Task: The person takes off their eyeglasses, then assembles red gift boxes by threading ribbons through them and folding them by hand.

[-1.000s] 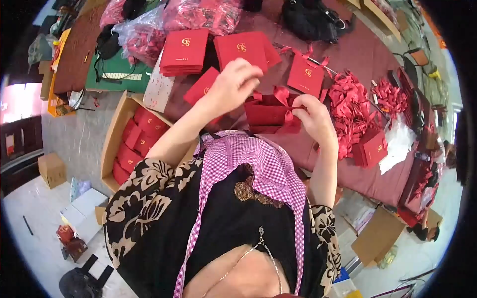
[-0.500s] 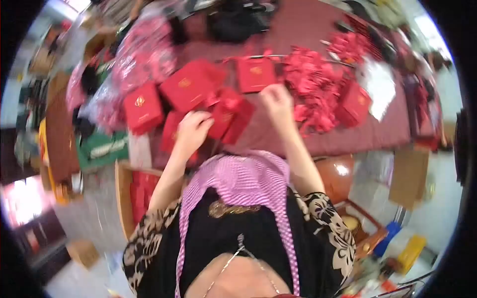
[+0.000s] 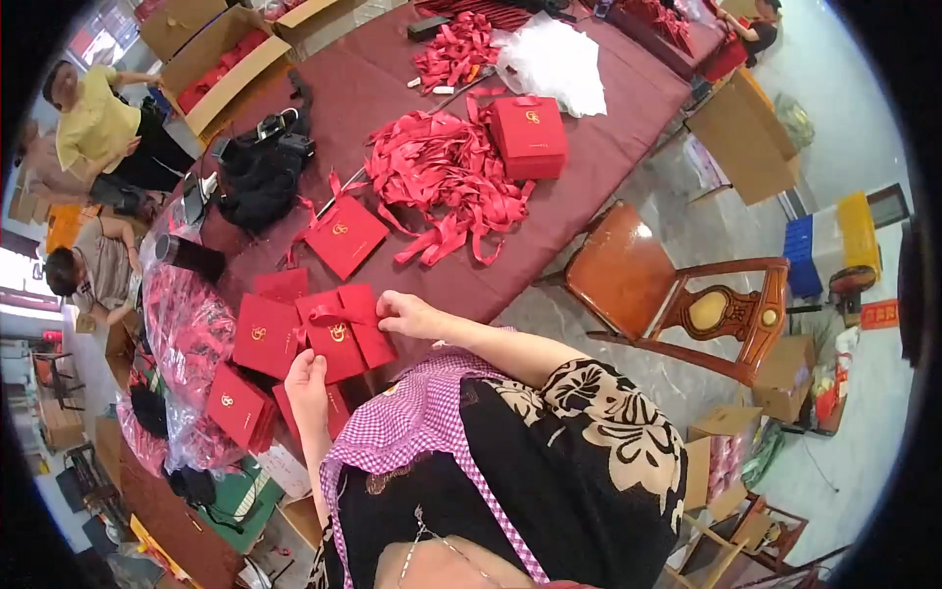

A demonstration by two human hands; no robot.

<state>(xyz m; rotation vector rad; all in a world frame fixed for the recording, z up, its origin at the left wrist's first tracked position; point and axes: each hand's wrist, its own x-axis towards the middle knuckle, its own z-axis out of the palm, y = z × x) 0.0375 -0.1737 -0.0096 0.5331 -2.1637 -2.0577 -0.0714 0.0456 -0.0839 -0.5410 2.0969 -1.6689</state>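
A red gift bag with a gold emblem lies flat in front of me, a red ribbon tied across its upper part. My left hand is closed at the bag's left edge, pinching what appears to be one ribbon end. At the right edge my right hand is also closed, its fingertips on the ribbon's other side. Around them lie another red bag and a stack of red bags. Farther up is a bag with a thin rod by its ribbon.
A heap of red ribbons covers part of the maroon tablecloth, beside stacked bags and white plastic. A black bag and a dark cylinder stand left. A wooden chair is at right; other people are beyond the table.
My view has turned, shifting the table's things across the picture. My right hand, raised near the far bag before, is now down at the near bag's right edge, close to my left hand.
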